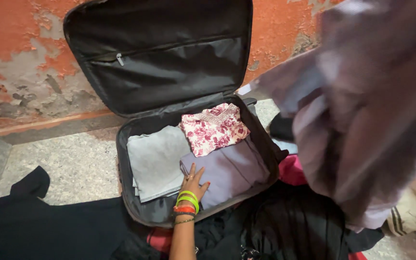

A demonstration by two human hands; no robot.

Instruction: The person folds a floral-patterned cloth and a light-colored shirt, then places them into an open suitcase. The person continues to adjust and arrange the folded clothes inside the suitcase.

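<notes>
The left hand (194,182) lies spread flat on the folded lilac cloth (227,172), whose long axis runs toward two o'clock; the right hand's state is hidden behind a blurred pale garment (362,120).

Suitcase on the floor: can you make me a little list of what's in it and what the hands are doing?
suitcase: black, lid open against an orange wall
inside left: folded grey cloth
inside back: folded pink flowery cloth
inside right: folded lilac cloth
left hand: flat on the lilac cloth, wearing bangles
right hand: hidden behind a blurred pale purple garment held up high
floor around: dark clothes
</notes>
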